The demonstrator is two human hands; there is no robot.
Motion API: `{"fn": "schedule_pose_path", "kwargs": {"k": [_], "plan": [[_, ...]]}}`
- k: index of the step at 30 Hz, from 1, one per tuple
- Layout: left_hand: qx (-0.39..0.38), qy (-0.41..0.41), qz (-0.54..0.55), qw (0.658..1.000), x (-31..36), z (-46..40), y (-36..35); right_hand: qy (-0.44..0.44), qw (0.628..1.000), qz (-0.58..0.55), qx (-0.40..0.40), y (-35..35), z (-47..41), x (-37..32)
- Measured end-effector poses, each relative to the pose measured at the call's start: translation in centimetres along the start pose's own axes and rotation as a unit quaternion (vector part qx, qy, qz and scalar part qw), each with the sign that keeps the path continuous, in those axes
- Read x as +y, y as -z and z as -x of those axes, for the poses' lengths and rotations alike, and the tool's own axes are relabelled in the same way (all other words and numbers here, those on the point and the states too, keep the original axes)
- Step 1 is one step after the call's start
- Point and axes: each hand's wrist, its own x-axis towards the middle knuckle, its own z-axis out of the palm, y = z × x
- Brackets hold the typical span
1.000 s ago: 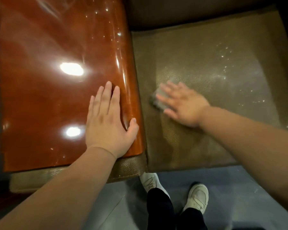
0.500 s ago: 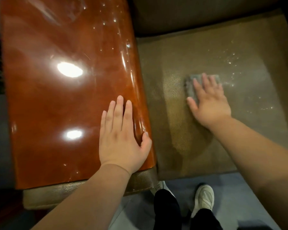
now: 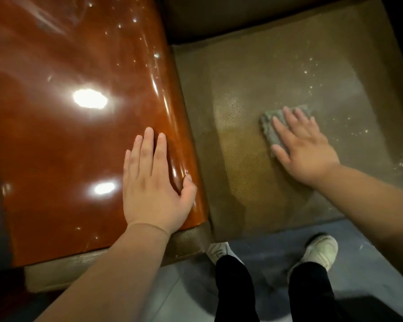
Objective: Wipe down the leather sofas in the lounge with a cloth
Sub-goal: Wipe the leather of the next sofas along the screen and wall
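Observation:
The olive-brown leather sofa seat (image 3: pixel 254 94) fills the right half of the view, with pale specks and a damp sheen toward its right side. A folded grey cloth (image 3: pixel 271 129) lies on the seat, mostly covered by my right hand (image 3: pixel 305 147), which presses it flat with straight, spread fingers. My left hand (image 3: pixel 154 184) rests palm down, fingers straight, on the glossy reddish-brown wooden armrest top (image 3: pixel 68 135), its thumb at the armrest's right edge.
The sofa backrest (image 3: pixel 219 19) rises dark at the top. Below the seat's front edge is grey floor (image 3: pixel 261 247) with my two white shoes (image 3: pixel 321 252) and black trouser legs. Ceiling lights glare on the armrest.
My right hand has slid the cloth across the seat, from near the armrest toward the middle right, then slightly back toward me. My left hand has stayed flat on the armrest.

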Motion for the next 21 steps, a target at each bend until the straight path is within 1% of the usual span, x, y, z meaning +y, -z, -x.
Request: {"fn": "schedule_pose_path", "kwargs": {"k": [1, 2, 3, 4, 5, 6, 7, 8, 9, 10, 11, 12, 13, 14, 15, 16, 17, 18, 19, 20, 21], "plan": [[-0.004, 0.001, 0.0, 1.0, 0.1, 0.0, 0.2, -0.093, 0.995, -0.022, -0.007, 0.1, 0.4, -0.4], [-0.005, 0.005, -0.001, 1.0, 0.1, 0.1, 0.4, -0.164, 0.986, -0.029, -0.01, -0.3, 1.3, -1.8], [-0.005, 0.008, -0.002, 1.0, 0.3, 0.1, 0.6, -0.186, 0.982, -0.028, -0.017, -0.8, 2.6, -3.6], [-0.003, 0.01, -0.004, 1.0, 0.4, 0.1, 0.6, -0.152, 0.988, -0.024, -0.029, -1.3, 4.0, -5.5], [0.0, 0.012, -0.003, 1.0, 0.4, 0.1, 0.5, -0.066, 0.997, -0.018, -0.046, -2.0, 5.6, -6.9], [0.005, 0.016, 0.001, 1.0, 0.3, 0.1, 0.4, 0.053, 0.996, -0.005, -0.068, -2.8, 7.3, -7.8], [0.01, 0.02, 0.006, 1.0, 0.2, 0.2, 0.2, 0.179, 0.98, 0.02, -0.086, -3.5, 8.8, -7.5], [0.016, 0.022, 0.009, 1.0, 0.2, 0.3, 0.1, 0.273, 0.957, 0.042, -0.09, -3.7, 9.4, -5.8], [0.022, 0.024, 0.01, 0.999, 0.1, 0.2, -0.1, 0.308, 0.947, 0.056, -0.078, -3.7, 9.6, -3.4], [0.03, 0.025, 0.01, 0.999, 0.1, 0.2, -0.2, 0.29, 0.953, 0.059, -0.06, -3.7, 9.6, -0.9], [0.038, 0.027, 0.01, 0.999, 0.2, 0.1, -0.3, 0.228, 0.971, 0.051, -0.042, -3.5, 9.6, 1.7], [0.043, 0.031, 0.009, 0.999, 0.2, 0.1, -0.3, 0.136, 0.99, 0.037, -0.028, -3.0, 9.7, 4.1], [0.043, 0.034, 0.01, 0.998, 0.3, 0.2, -0.2, 0.023, 0.999, 0.017, -0.022, -2.4, 10.1, 6.1], [0.043, 0.035, 0.012, 0.998, 0.5, 0.3, 0.0, -0.087, 0.996, -0.013, -0.017, -2.1, 10.7, 7.4], [0.041, 0.036, 0.012, 0.998, 0.7, 0.3, 0.3, -0.178, 0.983, -0.045, -0.015, -2.1, 11.1, 7.5], [0.038, 0.036, 0.007, 0.999, 1.0, 0.4, 0.6, -0.237, 0.97, -0.059, -0.019, -2.1, 11.6, 6.3], [0.033, 0.034, -0.001, 0.999, 1.4, 0.5, 0.8, -0.246, 0.967, -0.056, -0.03, -2.3, 12.2, 4.3], [0.028, 0.034, -0.009, 0.999, 1.9, 0.5, 1.0, -0.206, 0.977, -0.052, -0.036, -2.8, 13.0, 2.1], [0.023, 0.038, -0.014, 0.999, 2.5, 0.6, 1.1, -0.129, 0.989, -0.053, -0.041, -3.4, 13.7, 0.0], [0.017, 0.051, -0.018, 0.998, 3.1, 0.7, 1.2, -0.027, 0.998, -0.046, -0.04, -3.9, 14.5, -1.4], [0.011, 0.068, -0.022, 0.997, 3.7, 0.9, 1.1, 0.077, 0.996, -0.031, -0.046, -4.4, 15.0, -1.7]]}}
